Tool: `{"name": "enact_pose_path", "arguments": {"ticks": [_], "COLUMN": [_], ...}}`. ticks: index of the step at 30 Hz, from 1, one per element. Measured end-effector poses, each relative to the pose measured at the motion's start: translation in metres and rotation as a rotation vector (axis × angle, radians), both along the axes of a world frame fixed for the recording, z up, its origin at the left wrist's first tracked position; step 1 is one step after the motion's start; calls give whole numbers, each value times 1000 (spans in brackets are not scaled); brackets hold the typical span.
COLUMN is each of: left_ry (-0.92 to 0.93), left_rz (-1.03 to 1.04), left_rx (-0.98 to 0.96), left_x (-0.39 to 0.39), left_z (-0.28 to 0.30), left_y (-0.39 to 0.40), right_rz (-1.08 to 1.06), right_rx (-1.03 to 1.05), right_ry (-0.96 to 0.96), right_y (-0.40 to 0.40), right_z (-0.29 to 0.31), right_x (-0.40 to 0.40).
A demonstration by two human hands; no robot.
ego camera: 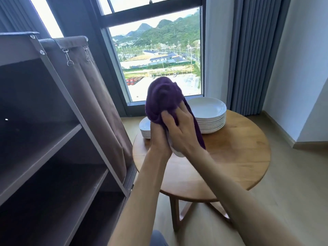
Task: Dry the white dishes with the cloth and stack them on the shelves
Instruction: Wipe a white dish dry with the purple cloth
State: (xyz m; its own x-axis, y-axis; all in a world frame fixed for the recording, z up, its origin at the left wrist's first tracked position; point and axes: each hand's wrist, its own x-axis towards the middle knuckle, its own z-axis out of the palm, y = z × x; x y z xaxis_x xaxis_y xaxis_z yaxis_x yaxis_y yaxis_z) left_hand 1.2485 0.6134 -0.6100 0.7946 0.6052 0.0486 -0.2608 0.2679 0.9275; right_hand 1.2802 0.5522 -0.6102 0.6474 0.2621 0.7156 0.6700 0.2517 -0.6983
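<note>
My left hand [158, 137] and right hand [181, 128] clasp a white dish [174, 150] in the purple cloth [163, 98] above the round table [230, 157], mid-drying; next, I judge, it goes left onto the shelves [53, 144].

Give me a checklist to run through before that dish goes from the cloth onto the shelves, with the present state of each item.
1. Dish held securely: ok, left hand and right hand both clasp it through the purple cloth.
2. Dish fully dry: cannot tell, the cloth covers nearly all of it.
3. Shelves open and reachable: ok, the brown curtain is pulled aside.
4. Landing spot on the shelves free: ok, the visible shelf boards hold nothing.
5. Path clear of the plate stacks: ok, they sit behind the hands on the round table.
6. Cloth free of the dish: not ok, it is wrapped over it.
</note>
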Motion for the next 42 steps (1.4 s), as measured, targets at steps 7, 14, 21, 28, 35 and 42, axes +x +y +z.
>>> {"name": "enact_pose_path", "arguments": {"ticks": [7,14,21,28,35,42], "left_ry": [-212,-217,-209,-119,-143,-223], "left_rz": [-29,68,265,249,-36,-104], "left_rx": [-194,-191,-5,21,-16,47], "left_x": [-2,-6,8,19,2,-9], "left_z": [4,-12,3,-2,-9,-18], "left_y": [-14,-16,1,-4,-17,-21], "right_rz": [-43,-34,-1,113,57,-59], "right_rx": [-163,-363,-235,147,46,-105], "right_ry": [56,282,627,495,195,177], "right_y": [35,40,14,-14,-12,8], "right_z": [39,14,-54,-67,-28,3], "right_x": [39,74,45,-31,-6,52]}}
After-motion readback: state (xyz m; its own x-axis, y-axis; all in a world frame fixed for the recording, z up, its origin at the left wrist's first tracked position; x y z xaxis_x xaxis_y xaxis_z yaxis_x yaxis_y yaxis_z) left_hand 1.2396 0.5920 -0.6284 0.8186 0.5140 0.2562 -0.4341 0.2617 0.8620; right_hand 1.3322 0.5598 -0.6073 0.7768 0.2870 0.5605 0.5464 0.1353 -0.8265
